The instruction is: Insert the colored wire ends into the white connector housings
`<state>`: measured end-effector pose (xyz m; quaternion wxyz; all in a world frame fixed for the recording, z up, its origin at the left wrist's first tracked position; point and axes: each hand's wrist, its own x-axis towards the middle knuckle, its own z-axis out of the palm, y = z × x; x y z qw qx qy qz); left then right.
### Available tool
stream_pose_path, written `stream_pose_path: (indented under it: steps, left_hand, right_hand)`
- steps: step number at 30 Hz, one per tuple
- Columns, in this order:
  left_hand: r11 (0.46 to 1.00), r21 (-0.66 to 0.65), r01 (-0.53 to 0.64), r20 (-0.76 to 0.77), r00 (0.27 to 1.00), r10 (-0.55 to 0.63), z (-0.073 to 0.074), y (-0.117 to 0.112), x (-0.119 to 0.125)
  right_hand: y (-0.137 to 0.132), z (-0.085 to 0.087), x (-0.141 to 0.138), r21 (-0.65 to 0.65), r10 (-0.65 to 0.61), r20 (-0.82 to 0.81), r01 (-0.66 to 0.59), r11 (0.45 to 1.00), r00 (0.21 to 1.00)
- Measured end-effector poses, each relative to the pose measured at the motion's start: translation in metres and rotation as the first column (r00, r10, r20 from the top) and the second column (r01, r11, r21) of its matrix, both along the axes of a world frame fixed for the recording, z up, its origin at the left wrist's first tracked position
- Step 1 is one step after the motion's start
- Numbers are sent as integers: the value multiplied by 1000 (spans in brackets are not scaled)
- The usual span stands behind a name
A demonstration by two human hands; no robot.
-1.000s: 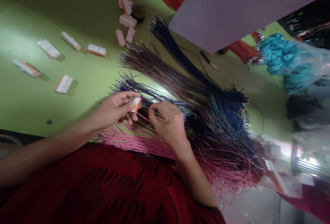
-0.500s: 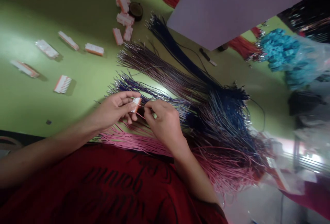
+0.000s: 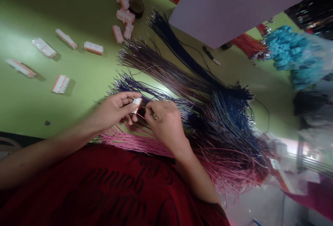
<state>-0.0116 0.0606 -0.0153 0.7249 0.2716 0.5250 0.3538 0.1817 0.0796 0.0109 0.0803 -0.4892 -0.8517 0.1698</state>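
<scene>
Between thumb and fingers my left hand [image 3: 120,109] holds a small white and orange connector housing [image 3: 136,105], tilted toward the right. A pink wire [image 3: 141,116] runs from the housing's orange side toward my right hand [image 3: 163,116]. The right hand's thumb and forefinger are pinched close beside the housing on a thin wire, whose end is too small to make out. Under and beyond both hands lie dark blue wires [image 3: 135,84] with metal terminals on their ends. A bundle of pink wires [image 3: 135,140] lies nearest my body.
Several loose connector housings [image 3: 93,48] lie on the green table [image 3: 85,76] at left, others beside a tape roll [image 3: 136,7]. Brown wires [image 3: 156,63] stretch across the middle. A small cutter [image 3: 211,55] lies beyond, near a large pale panel [image 3: 234,7]. Blue pieces in plastic [image 3: 287,47] sit at right.
The view has shifted slightly, so the table items at left appear a little further left. Both hands keep nearly the same pose around the connector housing and wire.
</scene>
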Motion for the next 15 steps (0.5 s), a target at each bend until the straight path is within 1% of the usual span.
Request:
stream_pose_path:
  steps: [6,9,12,15]
  left_hand:
    - [1000,15,8,-24,1000,-8,-3,0,1]
    - [1000,10,5,-20,1000,-4,-1,0,1]
    - [1000,10,0,-5,1000,0,1,0,1]
    - [1000,15,16,7,1000,-16,-1,0,-1]
  right_hand:
    - [-2,-1,-1,11,23,6,-23,1000,1000]
    - [-1,1,-3,14,27,8,-27,1000,1000]
    - [0,4,-4,-25,3,-17,-3,1000,1000]
    - [0,4,-4,-63,-24,-75,19,998,997]
